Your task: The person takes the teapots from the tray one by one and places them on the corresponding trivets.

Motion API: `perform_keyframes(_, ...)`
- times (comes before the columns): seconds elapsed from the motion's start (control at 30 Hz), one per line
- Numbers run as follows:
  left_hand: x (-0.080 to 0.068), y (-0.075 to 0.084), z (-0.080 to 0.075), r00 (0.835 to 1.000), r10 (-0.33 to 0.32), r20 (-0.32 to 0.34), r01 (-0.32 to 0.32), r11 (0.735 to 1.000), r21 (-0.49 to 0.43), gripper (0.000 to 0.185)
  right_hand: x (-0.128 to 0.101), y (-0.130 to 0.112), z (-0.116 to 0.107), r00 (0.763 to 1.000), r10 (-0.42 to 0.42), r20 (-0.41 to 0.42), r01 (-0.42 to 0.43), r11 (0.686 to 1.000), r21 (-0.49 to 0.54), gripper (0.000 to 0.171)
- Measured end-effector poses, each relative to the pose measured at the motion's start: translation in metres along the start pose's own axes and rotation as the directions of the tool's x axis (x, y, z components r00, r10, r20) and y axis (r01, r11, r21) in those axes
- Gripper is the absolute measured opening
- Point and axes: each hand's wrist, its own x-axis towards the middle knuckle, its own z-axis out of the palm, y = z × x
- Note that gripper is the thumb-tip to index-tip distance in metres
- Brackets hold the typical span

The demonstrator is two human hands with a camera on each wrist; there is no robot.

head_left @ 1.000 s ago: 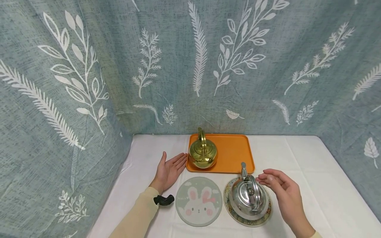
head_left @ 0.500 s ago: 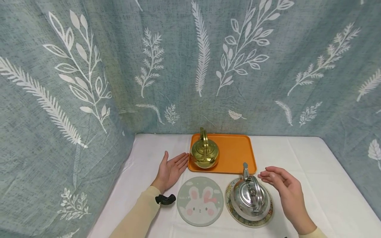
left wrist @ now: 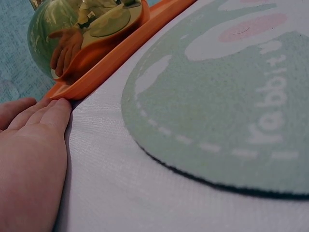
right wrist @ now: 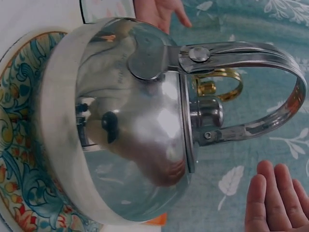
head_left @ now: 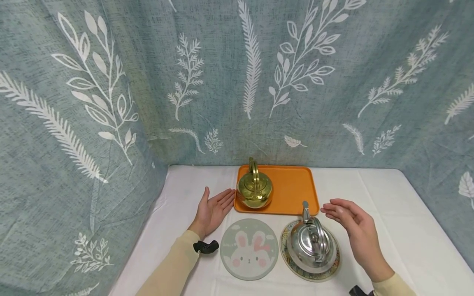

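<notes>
My left hand [head_left: 212, 211] lies palm up on the table with fingers straight, its fingertips right at the left edge of the orange tray [head_left: 292, 191]. On that tray's left side stands a brass-coloured kettle [head_left: 254, 191] with an arched handle. A shiny steel kettle [head_left: 312, 248] sits on a round patterned mat [head_left: 286, 263], its spout pointing toward the tray. To the right of the steel kettle, my right hand [head_left: 359, 232] is held with loosely bent fingers and holds nothing. In the right wrist view, the fingers [right wrist: 273, 198] show apart from the kettle's handle [right wrist: 289, 82].
A round grey-green mat with a rabbit picture [head_left: 249, 250] lies between my left forearm and the steel kettle. White cloth [head_left: 392, 205] covers the table. A blue-green leaf-patterned curtain [head_left: 218, 82] closes off the back and sides.
My right hand has shifted slightly forward along the right side of the steel kettle. The left hand and both kettles keep their places; the head view has moved a little.
</notes>
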Motion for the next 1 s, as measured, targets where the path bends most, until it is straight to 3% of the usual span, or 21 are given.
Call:
perform_keyframes(0.53, -0.001, 0.000, -0.001, 1.000, 0.002, 0.007, -0.002, 1.000, -0.001, 0.103, 0.015, -0.008, 0.001, 0.997, -0.054, 0.058, 0.054, 0.999, 0.006, 0.032)
perform_keyframes(1.0, 0.000, 0.000, -0.004, 1.000, 0.000, 0.030, 0.000, 1.000, -0.016, 0.102, 0.023, -0.013, 0.000, 0.995, -0.044, 0.095, 0.055, 0.991, -0.122, 0.033)
